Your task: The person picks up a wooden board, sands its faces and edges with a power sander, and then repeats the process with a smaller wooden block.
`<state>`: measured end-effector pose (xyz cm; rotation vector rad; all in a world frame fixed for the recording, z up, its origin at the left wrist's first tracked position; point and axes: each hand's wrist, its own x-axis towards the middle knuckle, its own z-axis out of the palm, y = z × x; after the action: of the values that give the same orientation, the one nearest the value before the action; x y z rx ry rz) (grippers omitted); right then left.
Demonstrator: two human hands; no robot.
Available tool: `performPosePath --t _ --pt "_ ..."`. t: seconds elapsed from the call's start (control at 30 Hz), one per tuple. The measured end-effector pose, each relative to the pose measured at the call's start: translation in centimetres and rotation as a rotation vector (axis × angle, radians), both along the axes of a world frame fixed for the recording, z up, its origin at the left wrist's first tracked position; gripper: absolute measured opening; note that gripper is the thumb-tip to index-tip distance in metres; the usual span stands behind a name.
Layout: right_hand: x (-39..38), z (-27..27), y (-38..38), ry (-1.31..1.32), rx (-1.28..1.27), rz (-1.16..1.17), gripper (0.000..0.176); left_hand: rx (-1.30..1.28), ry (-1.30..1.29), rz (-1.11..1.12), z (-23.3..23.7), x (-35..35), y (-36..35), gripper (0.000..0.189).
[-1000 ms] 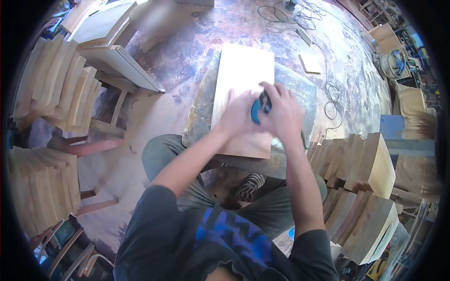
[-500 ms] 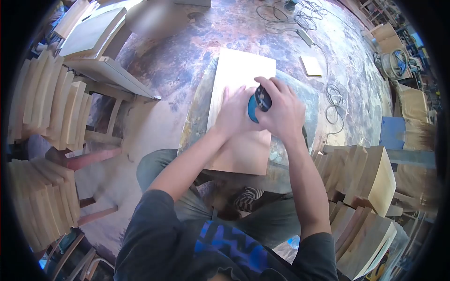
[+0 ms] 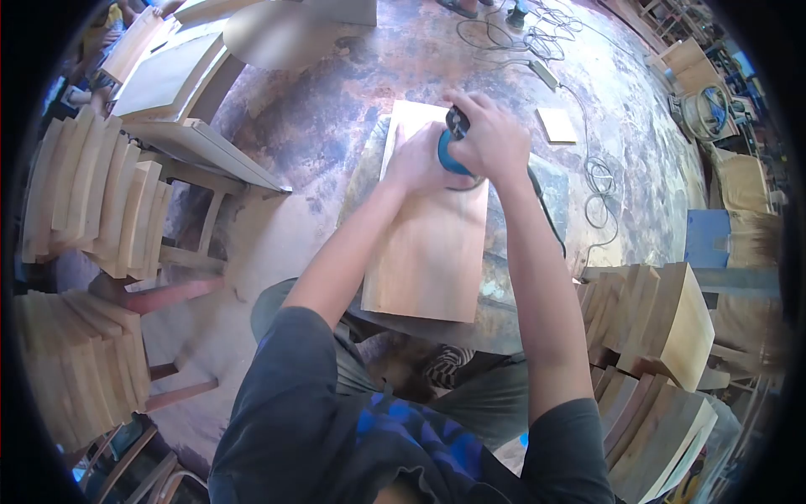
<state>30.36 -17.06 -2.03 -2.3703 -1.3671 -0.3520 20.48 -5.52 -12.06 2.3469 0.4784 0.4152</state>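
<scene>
A pale wooden board (image 3: 424,260) lies lengthwise on a low, stained work surface (image 3: 504,294) in front of me. On the board's far half stands a teal and black power sander (image 3: 454,153). My right hand (image 3: 494,139) is wrapped round the top and right side of the sander. My left hand (image 3: 420,160) presses against its left side, low over the board, with its fingers partly hidden. A dark cord runs from the tool along my right forearm.
Stacked boards (image 3: 84,185) stand at the left, with more stacks (image 3: 646,319) at the right. A small pale panel (image 3: 557,125) and coiled cables (image 3: 598,181) lie on the floor. Part of another person (image 3: 94,94) shows at the upper left.
Both hands and the sander have moved away from me, toward the board's far end. More of the board's near part shows.
</scene>
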Motion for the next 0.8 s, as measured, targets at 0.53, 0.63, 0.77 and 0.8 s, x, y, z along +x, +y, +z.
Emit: performPosePath --t 0.53,0.63,0.77,0.8 --pt "-6.4 2.2 -6.4 0.110 -0.177 -0.153 0.052 -0.050 -0.150 -0.107 -0.2 -4.3 -6.1 0.097" --pt "-3.9 1.2 -4.5 0.111 -0.130 -0.126 0.054 -0.047 -0.087 -0.093 -0.2 -2.3 -4.0 0.096" --pt "0.0 0.3 -1.0 0.033 -0.081 -0.095 0.045 -0.007 -0.051 -0.080 -0.2 1.1 -0.6 0.096" --pt "0.8 0.2 -0.2 0.021 -0.065 -0.088 0.045 0.007 -0.050 -0.078 -0.3 2.0 0.3 0.096"
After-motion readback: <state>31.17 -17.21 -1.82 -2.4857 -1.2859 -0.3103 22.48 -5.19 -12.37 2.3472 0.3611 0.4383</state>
